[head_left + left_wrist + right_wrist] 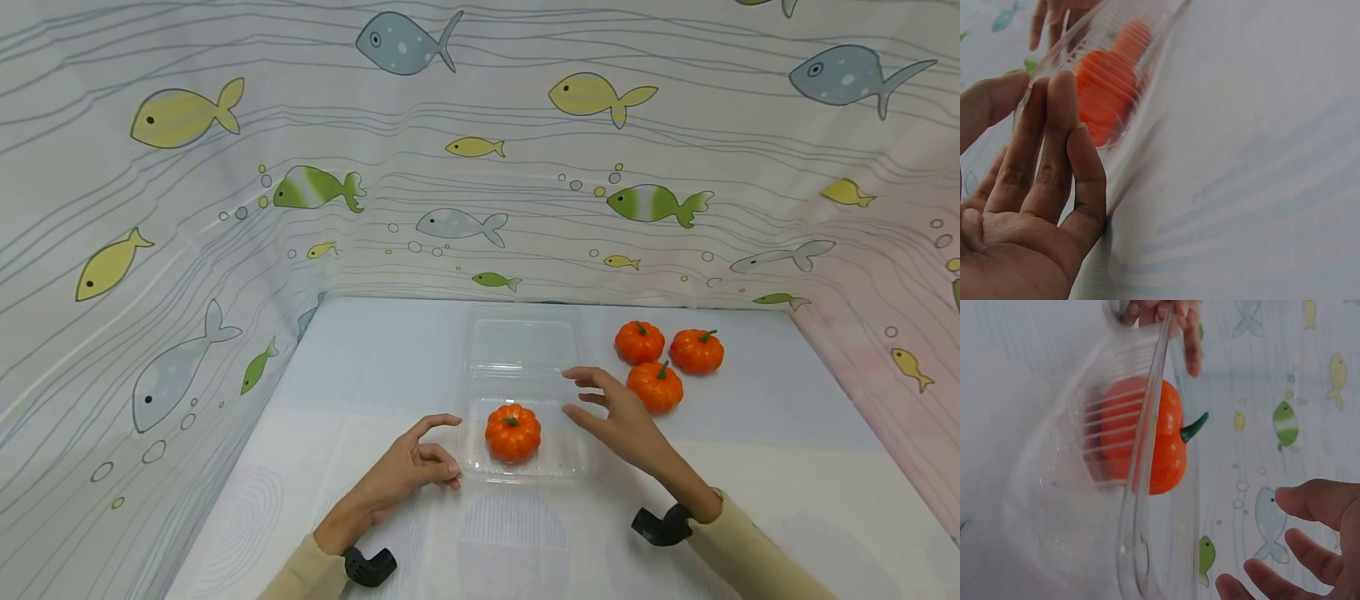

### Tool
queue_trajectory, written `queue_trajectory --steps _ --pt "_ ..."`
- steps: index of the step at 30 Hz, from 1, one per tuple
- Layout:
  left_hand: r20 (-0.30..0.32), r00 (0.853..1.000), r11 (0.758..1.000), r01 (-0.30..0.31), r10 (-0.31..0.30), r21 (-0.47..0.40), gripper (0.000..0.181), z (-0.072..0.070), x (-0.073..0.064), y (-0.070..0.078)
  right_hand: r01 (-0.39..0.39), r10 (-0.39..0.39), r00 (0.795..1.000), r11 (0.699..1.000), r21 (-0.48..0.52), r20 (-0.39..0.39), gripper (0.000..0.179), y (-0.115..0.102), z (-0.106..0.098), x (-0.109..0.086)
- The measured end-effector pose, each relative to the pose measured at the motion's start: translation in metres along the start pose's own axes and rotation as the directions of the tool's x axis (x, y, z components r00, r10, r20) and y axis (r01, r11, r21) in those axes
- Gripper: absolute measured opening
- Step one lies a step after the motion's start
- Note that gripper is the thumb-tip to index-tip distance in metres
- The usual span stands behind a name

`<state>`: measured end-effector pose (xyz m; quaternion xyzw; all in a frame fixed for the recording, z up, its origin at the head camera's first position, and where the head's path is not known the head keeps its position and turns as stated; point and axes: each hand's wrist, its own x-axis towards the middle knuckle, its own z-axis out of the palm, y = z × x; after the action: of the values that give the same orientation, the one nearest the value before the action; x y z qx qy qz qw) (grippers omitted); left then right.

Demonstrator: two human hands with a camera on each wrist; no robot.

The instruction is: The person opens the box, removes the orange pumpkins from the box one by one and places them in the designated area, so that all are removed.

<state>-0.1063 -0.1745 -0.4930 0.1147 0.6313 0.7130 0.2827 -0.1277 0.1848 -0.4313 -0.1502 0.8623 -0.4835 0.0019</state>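
A clear plastic clamshell container (522, 478) lies with its lid (523, 343) folded back, away from me. One small glossy orange pumpkin (513, 440) with a green stem sits in the left part of its base. My left hand (411, 468) is at the container's left edge; the left wrist view shows thumb and fingertips pinching the rim. Over the right side of the base, my right hand (621, 423) is spread with fingers apart and holds nothing. From the right wrist view, the pumpkin's lower part shows through the ribbed clear wall.
Three more orange pumpkins stand grouped at the back right: one on the left (639, 342), one on the right (697, 351) and one in front (655, 389), close beyond my right hand. A fish-patterned curtain (540, 183) rises behind the pale tabletop (360, 358) and along both sides.
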Motion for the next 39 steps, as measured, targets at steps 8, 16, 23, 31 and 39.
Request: queue_trajectory --steps 8,16,23,31,39 --pt "0.003 1.000 1.000 -0.008 0.008 0.004 0.076 0.001 0.001 0.001 0.033 -0.036 0.993 0.999 0.022 0.114 0.058 -0.007 0.024 0.002" --pt "-0.007 1.000 1.000 0.013 -0.013 0.004 0.077 0.002 0.000 0.002 0.047 -0.046 0.983 0.999 0.000 0.178 0.064 -0.008 0.042 0.004" --pt "-0.023 1.000 1.000 0.020 -0.020 0.007 0.074 0.001 0.000 0.001 0.045 -0.038 0.978 0.999 -0.026 0.204 0.067 -0.008 0.055 0.007" --pt "-0.023 1.000 1.000 0.021 -0.020 0.011 0.075 0.002 -0.001 0.002 0.046 -0.028 0.968 0.997 -0.064 0.250 0.069 -0.004 0.069 0.008" --pt "-0.021 1.000 1.000 0.018 -0.017 0.022 0.077 0.003 0.000 0.001 0.046 -0.023 0.967 0.995 -0.086 0.252 0.074 -0.004 0.073 0.008"
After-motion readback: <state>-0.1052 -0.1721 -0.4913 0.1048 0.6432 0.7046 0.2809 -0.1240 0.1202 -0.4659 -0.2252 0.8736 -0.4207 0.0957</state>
